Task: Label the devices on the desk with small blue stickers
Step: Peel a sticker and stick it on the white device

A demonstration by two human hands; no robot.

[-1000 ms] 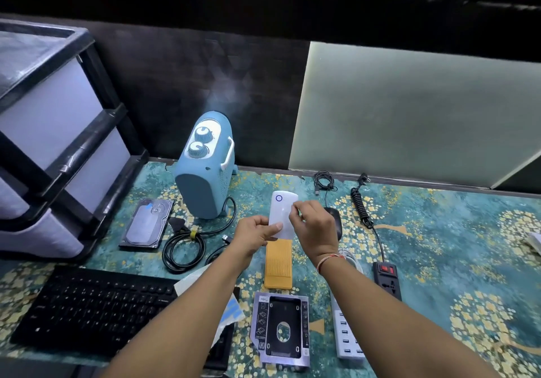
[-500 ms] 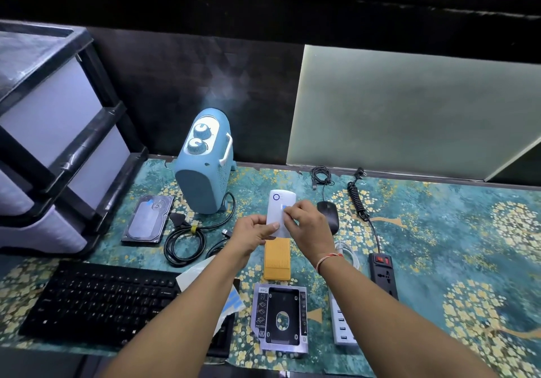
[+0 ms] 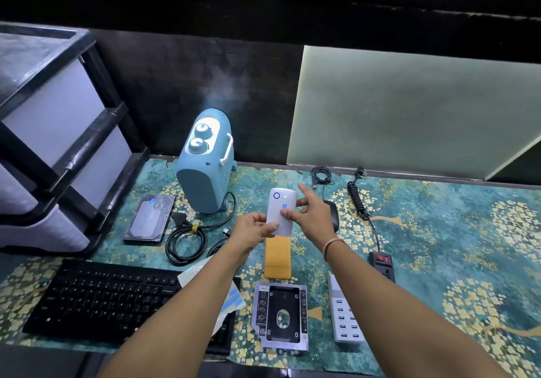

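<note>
- A black-framed plastic drawer unit (image 3: 58, 143) with pale translucent drawers is placed at the desk's left edge.
- The desk is covered by a teal cloth (image 3: 468, 225) printed with yellow flowering trees, seen out to the right edge.
- A frosted pale green panel (image 3: 409, 108) is leaned along the back edge, on the right.
- A dark textured wall (image 3: 190, 70) is seen behind the back left corner.

one keyboard (image 3: 105, 298), one heater (image 3: 205, 166), two power strips (image 3: 347, 310), two hands (image 3: 254, 228)
</note>
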